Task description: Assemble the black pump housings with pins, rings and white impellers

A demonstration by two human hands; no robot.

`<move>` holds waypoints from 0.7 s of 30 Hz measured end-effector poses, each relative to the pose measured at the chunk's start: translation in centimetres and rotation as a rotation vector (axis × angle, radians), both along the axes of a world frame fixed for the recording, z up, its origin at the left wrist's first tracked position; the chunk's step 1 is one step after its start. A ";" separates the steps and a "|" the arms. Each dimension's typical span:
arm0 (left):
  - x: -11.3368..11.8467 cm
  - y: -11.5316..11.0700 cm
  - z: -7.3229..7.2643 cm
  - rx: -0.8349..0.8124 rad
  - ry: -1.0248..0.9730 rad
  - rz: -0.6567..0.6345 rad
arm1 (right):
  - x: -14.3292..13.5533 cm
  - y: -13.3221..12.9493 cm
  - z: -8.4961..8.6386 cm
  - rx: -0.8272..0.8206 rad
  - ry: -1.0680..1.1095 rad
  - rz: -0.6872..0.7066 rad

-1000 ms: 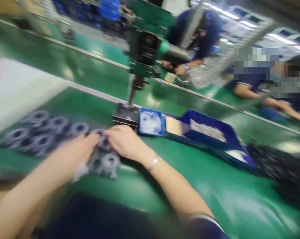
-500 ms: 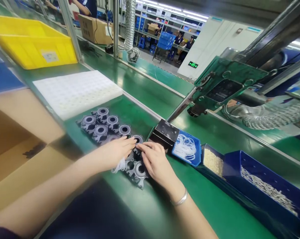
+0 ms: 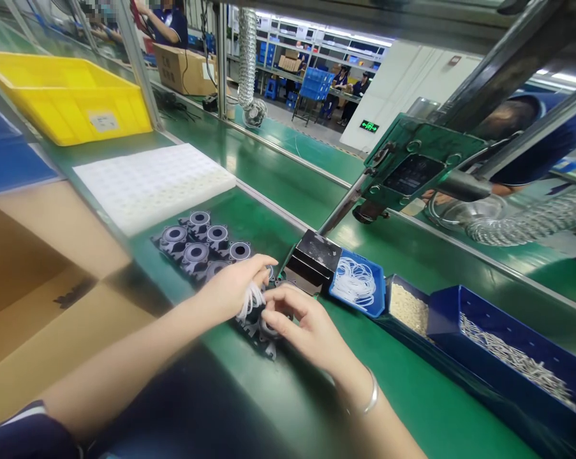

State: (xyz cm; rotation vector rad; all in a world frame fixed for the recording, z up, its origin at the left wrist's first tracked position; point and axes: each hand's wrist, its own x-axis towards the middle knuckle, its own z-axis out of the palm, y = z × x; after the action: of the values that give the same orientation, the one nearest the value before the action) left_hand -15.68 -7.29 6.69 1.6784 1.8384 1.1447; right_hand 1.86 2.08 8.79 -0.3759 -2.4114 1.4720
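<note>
In the head view, the step in hand looked like handling white rings [image 3: 252,301] over dark metal parts [image 3: 196,253], which lay in rows on the green worktop [image 3: 393,357], partly under the hands; the next move seemed to call for careful fingertip work. The left hand [image 3: 242,279], palm down, held the rings beneath bent fingers. The right hand [image 3: 304,319] curved beside it, thumb and forefinger slightly apart; whether it gripped anything, I couldn't tell.

This is a factory assembly workshop: a long green bench [image 3: 397,382] with rows of grey machine parts [image 3: 196,252], a blue parts bin [image 3: 444,315], a silver air duct [image 3: 247,57] and a co-worker [image 3: 173,27] beyond.
</note>
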 end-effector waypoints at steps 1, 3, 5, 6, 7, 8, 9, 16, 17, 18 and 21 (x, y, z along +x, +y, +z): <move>0.3 0.2 -0.1 0.003 0.021 -0.016 | 0.0 -0.1 -0.2 -0.039 -0.011 -0.005; 0.6 0.3 -0.5 0.012 0.038 -0.066 | 0.0 0.0 -0.5 -0.100 -0.001 -0.056; 0.7 0.2 -0.8 0.002 0.043 -0.103 | 0.1 0.5 -0.7 -0.164 0.030 -0.102; 0.8 0.1 -0.9 -0.005 0.045 -0.111 | 0.2 0.7 -0.8 -0.203 0.042 -0.111; 0.8 0.1 -0.9 -0.013 0.045 -0.113 | 0.2 0.9 -0.8 -0.239 0.051 -0.110; 0.8 0.0 -0.9 -0.018 0.044 -0.114 | 0.3 0.9 -0.7 -0.264 0.054 -0.098; 0.9 0.0 -0.8 -0.021 0.043 -0.113 | 0.3 1.0 -0.6 -0.268 0.050 -0.078; 1.1 -0.2 -0.3 -0.002 0.075 -0.135 | 0.3 0.9 -0.6 -0.199 0.009 -0.106; 1.1 -0.4 -0.2 0.005 0.072 -0.162 | 0.3 1.1 -0.6 -0.258 0.016 -0.112; 1.1 -0.5 -0.2 0.004 0.064 -0.197 | 0.4 1.3 -0.7 -0.320 0.020 -0.111; 1.1 -1.1 0.0 -0.022 0.016 -0.292 | 0.4 1.7 -0.7 -0.442 0.024 -0.092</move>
State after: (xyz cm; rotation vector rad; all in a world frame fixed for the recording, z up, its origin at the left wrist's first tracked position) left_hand -14.61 -8.42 6.71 1.8721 1.5434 0.9865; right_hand 2.30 3.79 8.08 -0.5500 -2.0042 1.9475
